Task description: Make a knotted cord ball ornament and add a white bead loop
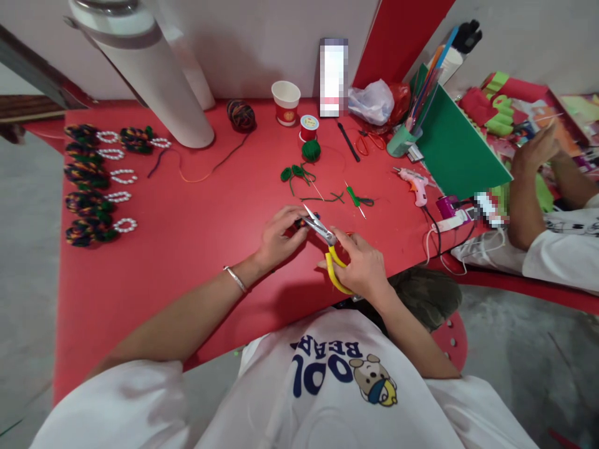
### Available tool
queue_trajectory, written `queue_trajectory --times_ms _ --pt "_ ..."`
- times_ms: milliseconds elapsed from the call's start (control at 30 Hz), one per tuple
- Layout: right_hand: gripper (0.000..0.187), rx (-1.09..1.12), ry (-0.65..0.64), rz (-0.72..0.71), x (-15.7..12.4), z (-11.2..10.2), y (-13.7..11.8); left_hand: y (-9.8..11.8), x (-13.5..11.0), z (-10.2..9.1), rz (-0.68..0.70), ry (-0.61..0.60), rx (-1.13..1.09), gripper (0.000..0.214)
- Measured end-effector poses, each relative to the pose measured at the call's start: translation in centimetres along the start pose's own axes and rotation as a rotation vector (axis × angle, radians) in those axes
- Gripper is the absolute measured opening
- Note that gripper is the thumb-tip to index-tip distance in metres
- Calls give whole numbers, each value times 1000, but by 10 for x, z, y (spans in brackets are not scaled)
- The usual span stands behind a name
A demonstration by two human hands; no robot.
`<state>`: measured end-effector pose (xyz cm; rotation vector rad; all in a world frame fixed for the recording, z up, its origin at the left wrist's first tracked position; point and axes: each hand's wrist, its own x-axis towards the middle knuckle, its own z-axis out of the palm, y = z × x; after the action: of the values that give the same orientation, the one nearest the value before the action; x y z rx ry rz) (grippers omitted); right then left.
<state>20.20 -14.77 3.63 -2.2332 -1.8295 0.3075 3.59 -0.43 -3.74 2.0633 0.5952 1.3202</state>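
Scissors with yellow handles [333, 265] are in my right hand [367, 265], its fingers in and around the loops. Their metal blades point up and left, across the fingertips of my left hand [281, 236]. Those fingertips pinch a small dark multicoloured yarn piece [299, 222], mostly hidden by fingers and blades. Just beyond my hands lie small green yarn pieces [297, 171] with a thin needle [317, 189]. A green-handled crochet hook [353, 196] with green yarn lies to their right. Behind them sits a green yarn ball [311, 150].
Multicoloured yarn bundles with white bead loops [88, 174] line the red table's left side. At the back stand a paper cup [286, 103], a thread spool [309, 128] and a multicoloured yarn ball [241, 115]. A pink glue gun [414, 186] and another person's arm [526, 187] are at right.
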Motion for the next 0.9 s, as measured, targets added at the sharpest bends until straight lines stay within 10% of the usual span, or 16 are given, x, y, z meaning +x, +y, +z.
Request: queue_trajectory --times_ms 900 --pt "63 73 -38 -4 1 -1 7 8 4 -6 -93 -108 -1 21"
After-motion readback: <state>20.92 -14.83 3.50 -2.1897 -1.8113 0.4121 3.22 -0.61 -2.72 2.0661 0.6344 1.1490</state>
